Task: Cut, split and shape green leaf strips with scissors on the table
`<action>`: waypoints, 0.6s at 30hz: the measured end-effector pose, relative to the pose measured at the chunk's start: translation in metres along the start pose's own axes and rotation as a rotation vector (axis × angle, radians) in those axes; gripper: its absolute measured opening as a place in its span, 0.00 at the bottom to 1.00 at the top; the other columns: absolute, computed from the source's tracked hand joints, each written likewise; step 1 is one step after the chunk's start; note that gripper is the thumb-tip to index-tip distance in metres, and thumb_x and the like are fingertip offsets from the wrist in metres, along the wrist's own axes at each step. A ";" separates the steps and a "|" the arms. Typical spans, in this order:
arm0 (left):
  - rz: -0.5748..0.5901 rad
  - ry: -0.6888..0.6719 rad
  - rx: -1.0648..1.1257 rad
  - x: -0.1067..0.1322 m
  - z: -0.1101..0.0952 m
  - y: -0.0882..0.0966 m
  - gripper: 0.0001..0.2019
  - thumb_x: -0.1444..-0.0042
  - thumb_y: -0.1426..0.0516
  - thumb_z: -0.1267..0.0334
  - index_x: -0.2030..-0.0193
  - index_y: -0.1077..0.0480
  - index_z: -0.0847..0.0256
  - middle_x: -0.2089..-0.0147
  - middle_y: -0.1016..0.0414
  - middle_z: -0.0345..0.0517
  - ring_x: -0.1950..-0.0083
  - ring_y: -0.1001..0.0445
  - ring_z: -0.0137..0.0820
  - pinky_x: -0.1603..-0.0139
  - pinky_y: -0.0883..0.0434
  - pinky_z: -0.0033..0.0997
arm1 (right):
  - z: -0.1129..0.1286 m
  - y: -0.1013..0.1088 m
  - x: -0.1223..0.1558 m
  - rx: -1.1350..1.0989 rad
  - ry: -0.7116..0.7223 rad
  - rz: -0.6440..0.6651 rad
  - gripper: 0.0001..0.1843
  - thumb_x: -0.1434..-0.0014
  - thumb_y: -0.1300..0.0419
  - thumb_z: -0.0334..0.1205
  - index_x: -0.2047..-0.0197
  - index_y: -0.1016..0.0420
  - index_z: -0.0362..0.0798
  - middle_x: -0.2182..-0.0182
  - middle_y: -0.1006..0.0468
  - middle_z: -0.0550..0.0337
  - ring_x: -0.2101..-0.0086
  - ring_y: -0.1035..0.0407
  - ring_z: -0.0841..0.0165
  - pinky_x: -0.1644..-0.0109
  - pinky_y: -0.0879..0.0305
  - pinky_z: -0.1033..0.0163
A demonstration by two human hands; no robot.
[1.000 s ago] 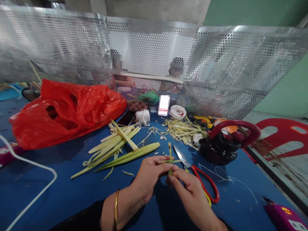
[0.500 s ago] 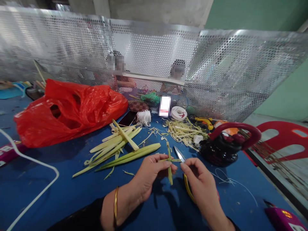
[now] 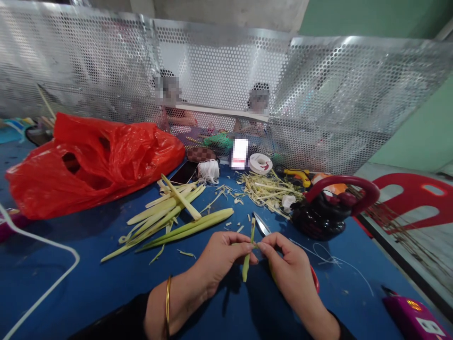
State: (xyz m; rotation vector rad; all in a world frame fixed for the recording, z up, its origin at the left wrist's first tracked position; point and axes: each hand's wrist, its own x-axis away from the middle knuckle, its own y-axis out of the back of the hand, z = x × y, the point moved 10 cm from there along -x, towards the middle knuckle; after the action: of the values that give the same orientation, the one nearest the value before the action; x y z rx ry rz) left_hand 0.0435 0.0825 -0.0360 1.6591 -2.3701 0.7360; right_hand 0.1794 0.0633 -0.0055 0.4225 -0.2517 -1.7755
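Between thumb and fingers, my left hand pinches folded pale-green leaf strips, crossed over one another, one of them upright. Close against it, my right hand is closed on the short sideways end of the same strips; its fingertips almost meet those of the left. Scissors lie on the blue table beneath my right hand, blades pointing away and handles mostly covered. Left of my hands are long green leaf pieces and a pile of pale leaf pieces.
A red plastic bag lies at the left, near a white cable. Behind are white string, a ribbon roll and shredded trimmings. A black pot stands right. Two people sit beyond the perforated metal screen.
My right fingers have moved in to the crossing of the strips, gripping the sideways end that stuck out. The strips have tilted and come slightly nearer. The camera view has shifted slightly.
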 end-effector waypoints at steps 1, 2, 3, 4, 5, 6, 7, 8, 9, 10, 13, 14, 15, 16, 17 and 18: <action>-0.002 0.008 0.001 0.000 0.001 0.000 0.09 0.55 0.37 0.63 0.69 0.26 0.67 0.78 0.22 0.45 0.75 0.27 0.26 0.66 0.31 0.24 | -0.002 -0.001 -0.001 -0.007 -0.009 0.017 0.13 0.45 0.41 0.45 0.76 0.29 0.48 0.80 0.30 0.64 0.76 0.38 0.69 0.70 0.42 0.65; 0.000 0.018 0.004 0.000 0.002 0.001 0.08 0.54 0.37 0.63 0.69 0.26 0.67 0.77 0.22 0.45 0.74 0.26 0.26 0.66 0.31 0.24 | -0.003 -0.002 -0.002 -0.018 -0.019 0.029 0.13 0.44 0.41 0.46 0.75 0.28 0.48 0.79 0.29 0.63 0.75 0.37 0.68 0.69 0.41 0.65; 0.008 0.028 0.011 0.000 0.003 0.000 0.09 0.53 0.38 0.62 0.68 0.26 0.66 0.76 0.21 0.46 0.74 0.26 0.27 0.66 0.30 0.25 | -0.005 -0.001 -0.004 -0.033 -0.029 0.032 0.13 0.43 0.42 0.47 0.74 0.27 0.48 0.78 0.28 0.63 0.74 0.35 0.67 0.67 0.40 0.65; 0.022 0.037 0.017 -0.001 0.005 -0.001 0.09 0.52 0.39 0.61 0.68 0.26 0.66 0.75 0.21 0.47 0.74 0.25 0.28 0.65 0.30 0.26 | -0.006 0.000 -0.005 -0.053 -0.038 0.033 0.14 0.43 0.42 0.48 0.72 0.25 0.48 0.76 0.26 0.61 0.71 0.33 0.66 0.65 0.39 0.64; 0.043 0.049 0.018 -0.001 0.006 -0.003 0.10 0.50 0.39 0.60 0.67 0.27 0.65 0.74 0.20 0.48 0.74 0.24 0.29 0.65 0.29 0.28 | -0.006 0.000 -0.006 -0.079 -0.046 0.033 0.14 0.43 0.42 0.49 0.70 0.24 0.48 0.73 0.24 0.60 0.68 0.31 0.64 0.63 0.38 0.63; 0.064 0.062 0.013 -0.001 0.008 -0.005 0.11 0.49 0.40 0.58 0.67 0.27 0.65 0.73 0.20 0.49 0.74 0.23 0.30 0.66 0.29 0.29 | -0.007 0.000 -0.007 -0.113 -0.057 0.041 0.14 0.43 0.41 0.49 0.68 0.23 0.48 0.71 0.22 0.58 0.66 0.30 0.63 0.60 0.37 0.62; 0.085 0.078 0.002 -0.001 0.010 -0.006 0.12 0.48 0.41 0.56 0.67 0.27 0.65 0.73 0.20 0.50 0.74 0.23 0.31 0.67 0.28 0.30 | -0.008 -0.002 -0.008 -0.156 -0.075 0.056 0.13 0.45 0.40 0.49 0.67 0.22 0.48 0.69 0.21 0.57 0.65 0.30 0.62 0.59 0.37 0.62; 0.104 0.094 -0.015 0.000 0.012 -0.008 0.13 0.48 0.41 0.55 0.66 0.27 0.65 0.72 0.20 0.50 0.75 0.23 0.31 0.67 0.28 0.31 | -0.010 -0.006 -0.008 -0.205 -0.099 0.082 0.13 0.46 0.38 0.49 0.67 0.21 0.48 0.69 0.21 0.57 0.65 0.29 0.62 0.59 0.36 0.62; 0.119 0.104 -0.037 0.000 0.014 -0.009 0.13 0.49 0.41 0.54 0.66 0.27 0.65 0.72 0.20 0.50 0.75 0.23 0.31 0.68 0.29 0.31 | -0.012 -0.010 -0.007 -0.255 -0.126 0.107 0.12 0.48 0.36 0.48 0.68 0.21 0.47 0.70 0.21 0.58 0.66 0.30 0.63 0.60 0.36 0.62; 0.129 0.109 -0.060 0.001 0.015 -0.010 0.14 0.50 0.40 0.54 0.66 0.27 0.65 0.72 0.20 0.50 0.75 0.23 0.31 0.68 0.29 0.30 | -0.014 -0.014 -0.006 -0.304 -0.152 0.125 0.11 0.49 0.35 0.47 0.70 0.22 0.47 0.72 0.22 0.59 0.68 0.30 0.65 0.61 0.36 0.62; 0.146 0.103 -0.102 0.002 0.016 -0.012 0.13 0.54 0.36 0.56 0.67 0.25 0.66 0.71 0.20 0.50 0.75 0.24 0.29 0.67 0.29 0.28 | -0.018 -0.020 -0.003 -0.406 -0.190 0.135 0.10 0.50 0.34 0.45 0.74 0.24 0.47 0.76 0.25 0.62 0.74 0.34 0.69 0.67 0.37 0.64; 0.146 0.097 -0.104 0.002 0.016 -0.012 0.13 0.55 0.36 0.56 0.68 0.25 0.66 0.72 0.20 0.50 0.75 0.25 0.28 0.67 0.29 0.28 | -0.018 -0.021 -0.002 -0.423 -0.188 0.133 0.11 0.50 0.34 0.45 0.74 0.25 0.47 0.77 0.26 0.62 0.74 0.34 0.69 0.68 0.37 0.64; 0.142 0.096 -0.101 0.002 0.017 -0.012 0.14 0.55 0.35 0.56 0.69 0.25 0.66 0.73 0.20 0.50 0.75 0.26 0.28 0.67 0.29 0.28 | -0.019 -0.022 -0.002 -0.434 -0.181 0.131 0.10 0.50 0.34 0.44 0.74 0.25 0.46 0.76 0.27 0.62 0.74 0.35 0.69 0.68 0.37 0.64; 0.139 0.096 -0.097 0.002 0.018 -0.012 0.14 0.56 0.35 0.56 0.70 0.25 0.66 0.74 0.21 0.49 0.75 0.26 0.28 0.66 0.29 0.29 | -0.019 -0.023 -0.002 -0.435 -0.174 0.134 0.10 0.49 0.34 0.44 0.74 0.25 0.46 0.76 0.27 0.62 0.74 0.35 0.70 0.68 0.38 0.64; 0.136 0.097 -0.093 0.002 0.018 -0.012 0.13 0.56 0.35 0.55 0.71 0.25 0.65 0.75 0.21 0.48 0.75 0.26 0.28 0.66 0.29 0.29 | -0.019 -0.023 -0.001 -0.431 -0.168 0.136 0.10 0.49 0.34 0.43 0.74 0.26 0.46 0.76 0.28 0.62 0.73 0.36 0.69 0.67 0.38 0.64; 0.133 0.098 -0.093 0.002 0.018 -0.012 0.13 0.57 0.35 0.55 0.72 0.26 0.65 0.76 0.22 0.48 0.75 0.26 0.29 0.66 0.29 0.29 | -0.018 -0.023 -0.001 -0.427 -0.164 0.140 0.10 0.49 0.34 0.43 0.75 0.26 0.46 0.76 0.28 0.62 0.72 0.36 0.69 0.67 0.39 0.64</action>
State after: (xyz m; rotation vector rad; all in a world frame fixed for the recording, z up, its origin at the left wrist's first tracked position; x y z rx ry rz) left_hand 0.0567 0.0690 -0.0475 1.4071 -2.4240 0.6996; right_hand 0.1663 0.0711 -0.0311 -0.0460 -0.0113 -1.6709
